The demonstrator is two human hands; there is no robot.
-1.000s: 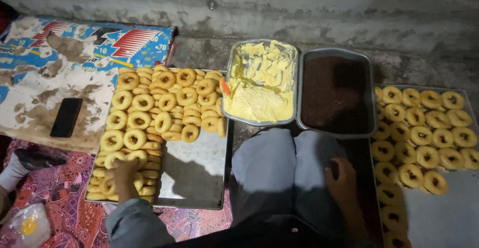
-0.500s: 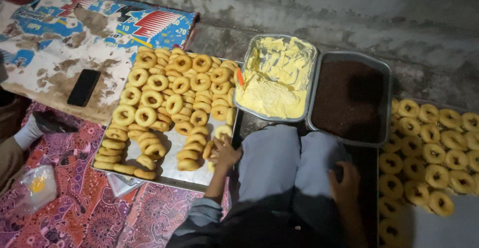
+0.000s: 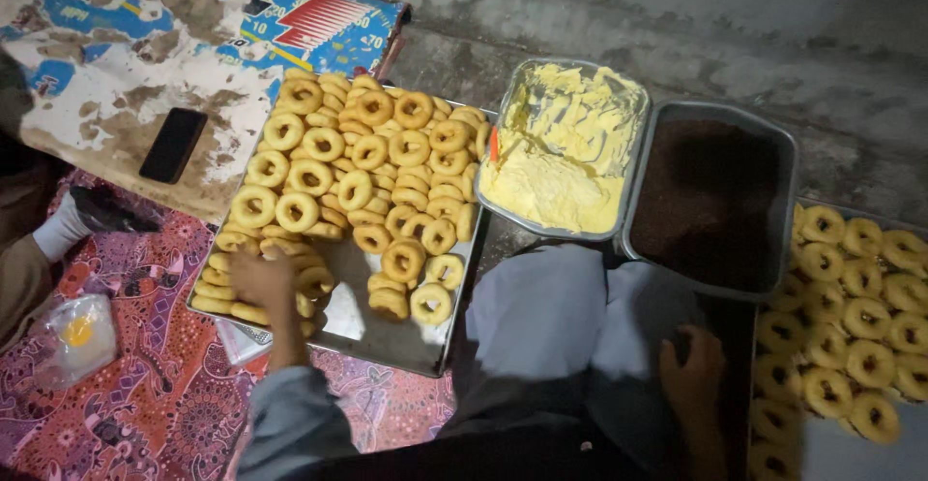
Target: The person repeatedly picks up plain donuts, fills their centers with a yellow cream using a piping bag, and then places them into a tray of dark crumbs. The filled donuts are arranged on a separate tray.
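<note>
bare tray corner (image 3: 387, 331), rings (image 3: 358, 167) crowding rest

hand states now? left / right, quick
Left hand: down on the ring pastries at the near-left corner of the metal tray; grip cannot be told.
Right hand: resting on the knee, holding nothing visible.

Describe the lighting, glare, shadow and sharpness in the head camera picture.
Head view: light falls from above, brightest on the pale yellow cream in the metal pan; a dull sheen, no hard glare, shows on the bare steel tray of ring-shaped pastries; the bottom edge sinks into shadow, dimming the right hand; the left hand is slightly soft; corners darken.
</note>
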